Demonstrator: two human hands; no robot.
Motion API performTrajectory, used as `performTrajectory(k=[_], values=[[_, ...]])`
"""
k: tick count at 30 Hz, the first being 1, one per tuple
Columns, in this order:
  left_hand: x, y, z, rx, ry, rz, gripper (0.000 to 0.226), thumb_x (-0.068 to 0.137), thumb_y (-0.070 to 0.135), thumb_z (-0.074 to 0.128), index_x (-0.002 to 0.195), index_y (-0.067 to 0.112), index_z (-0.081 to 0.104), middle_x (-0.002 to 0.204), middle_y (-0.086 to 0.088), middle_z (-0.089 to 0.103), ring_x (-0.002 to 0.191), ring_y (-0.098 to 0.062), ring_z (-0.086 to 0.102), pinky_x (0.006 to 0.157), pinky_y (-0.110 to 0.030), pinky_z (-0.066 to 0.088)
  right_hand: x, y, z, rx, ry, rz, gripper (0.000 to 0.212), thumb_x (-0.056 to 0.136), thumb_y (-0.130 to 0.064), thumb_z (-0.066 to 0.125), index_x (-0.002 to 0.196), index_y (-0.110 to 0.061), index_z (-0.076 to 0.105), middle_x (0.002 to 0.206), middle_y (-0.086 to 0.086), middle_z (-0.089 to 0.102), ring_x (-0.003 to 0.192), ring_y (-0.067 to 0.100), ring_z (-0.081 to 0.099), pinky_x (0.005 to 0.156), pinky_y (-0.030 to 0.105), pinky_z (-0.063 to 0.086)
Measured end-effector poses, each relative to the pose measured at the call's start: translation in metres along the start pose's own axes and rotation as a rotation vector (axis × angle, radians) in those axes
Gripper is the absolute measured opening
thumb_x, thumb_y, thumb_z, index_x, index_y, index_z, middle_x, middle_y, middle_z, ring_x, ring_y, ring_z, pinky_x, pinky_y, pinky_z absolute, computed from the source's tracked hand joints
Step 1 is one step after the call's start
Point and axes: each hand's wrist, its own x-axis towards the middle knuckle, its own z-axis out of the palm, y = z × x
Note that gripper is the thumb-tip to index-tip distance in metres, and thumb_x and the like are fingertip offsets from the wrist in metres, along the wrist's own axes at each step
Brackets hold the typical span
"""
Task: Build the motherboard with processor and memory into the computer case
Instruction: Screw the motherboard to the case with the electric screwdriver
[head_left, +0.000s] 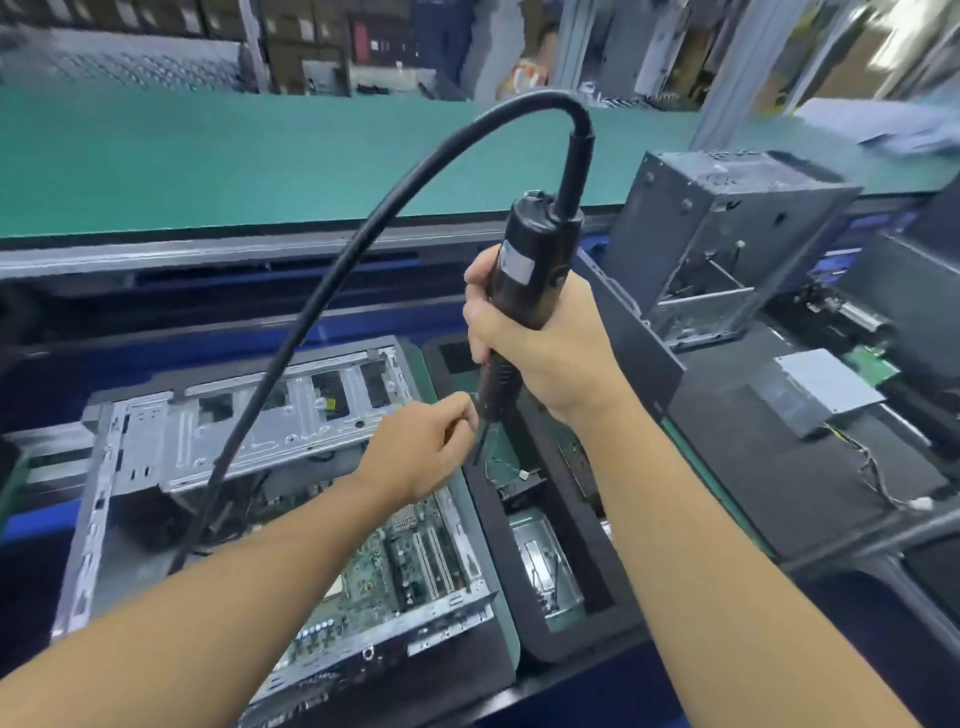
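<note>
The motherboard (395, 561) lies inside the computer case (171, 431). Over the case's right edge, my left hand (421, 447) has its grip pinched on the screwdriver tip (477, 451), and my right hand's (545, 358) grip is wrapped tight round the screwdriver (524, 265). I worry the stiff cable (311, 312) arching over the case could tug the tool crooked, so the tip slips and scratches the board.

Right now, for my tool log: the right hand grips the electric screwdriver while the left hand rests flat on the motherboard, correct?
No. The head view shows the left hand off the motherboard, its fingers pinching at the bit of the electric screwdriver. The right hand does grip the screwdriver.
</note>
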Motion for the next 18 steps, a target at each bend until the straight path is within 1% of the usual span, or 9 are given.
performTrajectory(k=[1,3,6,8,10,13,16,18], values=[[0.005,0.005,0.008,0.02,-0.026,-0.014,0.017,0.089,0.03,0.039,0.074,0.034,0.045,0.049,0.007,0.049,0.047,-0.012,0.046,0.049,-0.029,0.037,-0.002,0.002,-0.011,-0.015,0.016,0.005,0.018,0.087,0.004,0.063,0.1,-0.008,0.059,0.073,0.007,0.057,0.06,0.024,0.054,0.065,0.035,0.05],[0.014,0.012,0.028,0.1,-0.11,-0.06,0.017,0.088,0.031,0.037,0.079,0.027,0.051,0.055,0.007,0.055,0.052,-0.014,0.051,0.052,-0.03,0.044,-0.009,0.011,-0.034,-0.052,0.052,0.03,0.017,0.087,0.0,0.065,0.099,-0.009,0.06,0.074,0.005,0.058,0.062,0.024,0.055,0.065,0.038,0.052],[0.03,0.016,0.063,0.23,-0.282,-0.11,0.016,0.089,0.028,0.041,0.083,0.026,0.055,0.074,0.007,0.065,0.073,-0.021,0.061,0.065,-0.033,0.051,-0.026,0.03,-0.064,-0.057,0.109,0.076,0.019,0.085,-0.001,0.066,0.095,-0.016,0.062,0.076,0.005,0.06,0.061,0.023,0.055,0.063,0.041,0.052],[0.041,0.018,0.086,0.19,-0.407,-0.135,0.016,0.089,0.022,0.044,0.083,0.024,0.059,0.084,0.005,0.068,0.083,-0.02,0.062,0.071,-0.034,0.052,-0.039,0.046,-0.081,-0.049,0.129,0.104,0.02,0.084,-0.003,0.066,0.093,-0.02,0.062,0.077,0.005,0.059,0.061,0.023,0.055,0.064,0.042,0.052],[0.05,0.02,0.109,0.177,-0.552,-0.159,0.018,0.088,0.014,0.048,0.087,0.018,0.065,0.092,0.002,0.07,0.09,-0.021,0.062,0.076,-0.031,0.05,-0.049,0.06,-0.096,-0.049,0.152,0.135,0.018,0.083,-0.006,0.066,0.092,-0.021,0.062,0.077,0.005,0.059,0.06,0.023,0.056,0.064,0.04,0.052],[0.058,0.018,0.143,0.278,-0.775,-0.196,0.023,0.088,0.009,0.052,0.098,0.015,0.071,0.104,-0.002,0.071,0.099,-0.023,0.064,0.086,-0.03,0.05,-0.059,0.078,-0.115,-0.04,0.179,0.178,0.016,0.083,-0.008,0.067,0.093,-0.02,0.062,0.075,0.0,0.06,0.06,0.022,0.057,0.065,0.037,0.052],[0.059,0.013,0.173,0.328,-0.885,-0.234,0.026,0.088,0.006,0.051,0.105,0.014,0.07,0.114,-0.003,0.068,0.106,-0.022,0.062,0.092,-0.03,0.049,-0.063,0.093,-0.126,-0.044,0.191,0.214,0.017,0.083,-0.008,0.068,0.093,-0.02,0.063,0.076,-0.006,0.061,0.063,0.02,0.058,0.067,0.037,0.053],[0.059,0.01,0.191,0.351,-0.934,-0.24,0.025,0.089,0.005,0.053,0.106,0.015,0.069,0.116,-0.003,0.066,0.107,-0.022,0.061,0.093,-0.03,0.049,-0.065,0.102,-0.131,-0.032,0.192,0.235,0.018,0.083,-0.007,0.068,0.091,-0.022,0.063,0.076,-0.006,0.061,0.064,0.019,0.057,0.068,0.036,0.053]])
